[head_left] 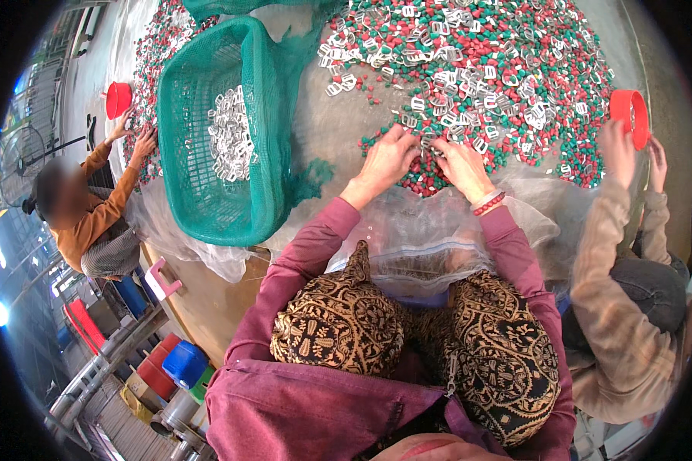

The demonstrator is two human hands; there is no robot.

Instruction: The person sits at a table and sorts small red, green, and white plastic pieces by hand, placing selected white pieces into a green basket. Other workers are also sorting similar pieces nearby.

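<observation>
From my remote seat I see, straight ahead, a pile of small stones [527, 142] with buckles [443, 81] among them; the left hand [388, 157] and right hand [461, 165] sit side by side at its near edge. A mesh sheet [415, 257] runs from there toward the knees. On my left is a basket [171, 165], more buckles [229, 138] inside, a net [275, 115] over its right rim. Farther left are a cup [118, 100] and a co-worker [92, 211]; on my right, another co-worker [619, 338], a round container [619, 104] at their hands beside the pile.
</observation>
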